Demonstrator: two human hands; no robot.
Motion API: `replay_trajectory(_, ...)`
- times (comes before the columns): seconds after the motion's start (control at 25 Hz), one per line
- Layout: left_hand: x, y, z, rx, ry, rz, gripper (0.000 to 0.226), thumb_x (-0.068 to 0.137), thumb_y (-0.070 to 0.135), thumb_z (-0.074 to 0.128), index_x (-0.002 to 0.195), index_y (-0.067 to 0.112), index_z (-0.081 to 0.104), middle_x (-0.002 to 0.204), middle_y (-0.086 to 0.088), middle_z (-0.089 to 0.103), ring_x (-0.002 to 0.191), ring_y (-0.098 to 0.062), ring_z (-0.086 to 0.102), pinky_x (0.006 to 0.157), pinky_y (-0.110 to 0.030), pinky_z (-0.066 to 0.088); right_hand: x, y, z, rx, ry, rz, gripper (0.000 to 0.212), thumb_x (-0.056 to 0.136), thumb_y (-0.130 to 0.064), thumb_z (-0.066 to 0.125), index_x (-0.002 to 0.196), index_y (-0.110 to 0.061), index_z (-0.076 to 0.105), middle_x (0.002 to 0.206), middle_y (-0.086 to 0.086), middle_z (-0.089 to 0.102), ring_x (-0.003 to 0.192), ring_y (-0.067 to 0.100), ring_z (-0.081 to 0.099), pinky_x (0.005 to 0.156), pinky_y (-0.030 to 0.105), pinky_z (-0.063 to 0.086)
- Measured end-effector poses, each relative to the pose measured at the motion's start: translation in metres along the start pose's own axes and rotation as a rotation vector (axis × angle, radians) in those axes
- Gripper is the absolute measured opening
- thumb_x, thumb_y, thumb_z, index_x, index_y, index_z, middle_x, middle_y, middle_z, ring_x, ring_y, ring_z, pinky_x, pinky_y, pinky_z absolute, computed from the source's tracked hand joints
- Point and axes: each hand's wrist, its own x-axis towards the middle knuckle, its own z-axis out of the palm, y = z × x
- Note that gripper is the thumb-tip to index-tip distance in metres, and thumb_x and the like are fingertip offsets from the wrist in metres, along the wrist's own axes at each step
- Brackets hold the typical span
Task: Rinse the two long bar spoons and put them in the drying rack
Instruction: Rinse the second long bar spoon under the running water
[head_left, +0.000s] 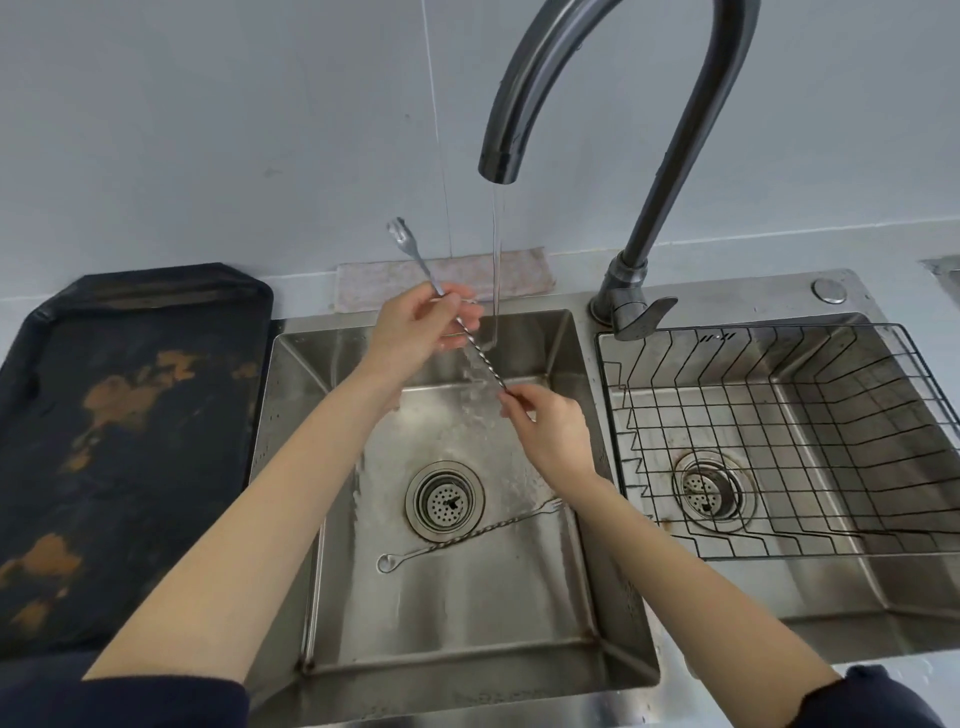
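Note:
One long twisted bar spoon (415, 262) is held slanted over the left sink basin (291, 415), its forked end up at the left. My left hand (421, 327) grips its upper shaft and my right hand (550, 431) pinches its lower end. Water from the faucet (524, 93) runs onto the shaft between my hands. The second bar spoon (470, 535) lies flat on the basin floor just in front of the drain, bowl end to the left, fork end to the right. The wire drying rack (779, 415) sits in the right basin with nothing in it.
A dark, rust-stained tray (119, 441) lies on the counter to the left of the sink. A folded cloth (363, 286) rests against the wall behind the left basin. The faucet lever (644, 314) stands between the basins. Each basin has a round drain strainer.

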Motion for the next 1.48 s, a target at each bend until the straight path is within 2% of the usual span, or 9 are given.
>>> replay_trajectory(0.2, 0.002, -0.030, -0.032, -0.284, 0.130, -0.216, 0.025, 0.098, 0.019, 0.038, 0.086, 0.015, 0.059, 0.088, -0.003, 0.064, 0.078, -0.012, 0.063, 0.067, -0.017, 0.058, 0.009, 0.012, 0.001, -0.092, -0.055, 0.004, 0.019, 0.090, -0.023, 0.056, 0.103, -0.015, 0.069, 0.102, 0.005, 0.070, 0.092, 0.021, 0.064, 0.077, 0.034, 0.051)
replay_trajectory(0.44, 0.002, -0.086, -0.053, -0.340, 0.247, -0.463, 0.023, 0.097, 0.016, 0.041, 0.081, 0.013, 0.057, 0.089, -0.005, 0.062, 0.082, -0.013, 0.059, 0.075, -0.024, 0.051, 0.003, 0.044, 0.018, -0.241, -0.208, 0.091, 0.021, 0.091, -0.021, 0.055, 0.106, -0.013, 0.067, 0.107, 0.009, 0.064, 0.101, 0.025, 0.058, 0.080, 0.037, 0.051)
replay_trajectory(0.68, -0.022, -0.171, -0.061, -0.326, 0.393, -0.712, 0.029, 0.097, 0.007, 0.040, 0.123, -0.004, 0.045, 0.119, -0.019, 0.060, 0.110, -0.030, 0.060, 0.099, -0.033, 0.045, -0.023, 0.082, 0.043, -0.442, -0.535, 0.190, 0.023, 0.091, -0.021, 0.051, 0.110, -0.015, 0.064, 0.116, 0.012, 0.060, 0.107, 0.030, 0.057, 0.086, 0.039, 0.050)
replay_trajectory(0.8, -0.036, -0.198, -0.060, -0.416, 0.482, -0.789, 0.014, 0.094, 0.001, 0.043, 0.085, 0.009, 0.051, 0.069, -0.003, 0.072, 0.056, -0.009, 0.069, 0.063, -0.015, 0.056, -0.036, 0.092, 0.053, -0.505, -0.627, 0.224, 0.023, 0.091, -0.022, 0.051, 0.110, -0.016, 0.063, 0.118, 0.012, 0.059, 0.110, 0.031, 0.056, 0.088, 0.039, 0.049)
replay_trajectory(0.88, -0.041, -0.213, -0.059, -0.422, 0.527, -0.809, 0.025, 0.093, -0.001, 0.045, 0.073, 0.013, 0.047, 0.063, -0.004, 0.064, 0.041, -0.003, 0.062, 0.041, -0.010, 0.050, -0.040, 0.096, 0.057, -0.523, -0.657, 0.240, 0.023, 0.091, -0.020, 0.051, 0.109, -0.015, 0.063, 0.119, 0.012, 0.057, 0.111, 0.031, 0.056, 0.089, 0.040, 0.049)
replay_trajectory(1.08, -0.049, -0.237, -0.058, -0.359, 0.619, -0.816, 0.021, 0.090, -0.012, 0.041, 0.087, 0.008, 0.045, 0.071, -0.010, 0.047, 0.056, -0.017, 0.053, 0.035, -0.011, 0.048, -0.043, 0.101, 0.062, -0.573, -0.663, 0.262, 0.022, 0.091, -0.018, 0.050, 0.110, -0.014, 0.061, 0.123, 0.011, 0.052, 0.112, 0.031, 0.055, 0.091, 0.041, 0.050)
replay_trajectory(1.2, -0.053, -0.245, -0.061, -0.287, 0.590, -0.853, 0.019, 0.092, -0.010, 0.039, 0.088, 0.006, 0.048, 0.073, -0.011, 0.047, 0.045, -0.012, 0.059, 0.035, -0.010, 0.047, -0.044, 0.103, 0.062, -0.601, -0.666, 0.260, 0.023, 0.091, -0.017, 0.049, 0.111, -0.013, 0.060, 0.126, 0.009, 0.052, 0.114, 0.029, 0.054, 0.089, 0.040, 0.050)
replay_trajectory(1.36, -0.059, -0.251, -0.064, -0.106, 0.515, -0.877, 0.034, 0.091, -0.007, 0.041, 0.125, -0.005, 0.046, 0.068, -0.006, 0.044, 0.059, -0.009, 0.045, 0.035, -0.008, 0.044, -0.046, 0.099, 0.061, -0.635, -0.666, 0.254, 0.022, 0.093, -0.018, 0.046, 0.112, -0.013, 0.058, 0.127, 0.009, 0.050, 0.113, 0.030, 0.054, 0.084, 0.038, 0.049)
replay_trajectory(1.48, -0.061, -0.251, -0.065, -0.026, 0.489, -0.878, 0.042, 0.091, -0.005, 0.044, 0.132, -0.002, 0.041, 0.080, -0.009, 0.050, 0.063, -0.010, 0.046, 0.041, -0.011, 0.047, -0.047, 0.093, 0.059, -0.675, -0.655, 0.252, 0.024, 0.094, -0.018, 0.044, 0.113, -0.014, 0.058, 0.128, 0.008, 0.051, 0.114, 0.030, 0.054, 0.087, 0.038, 0.048)
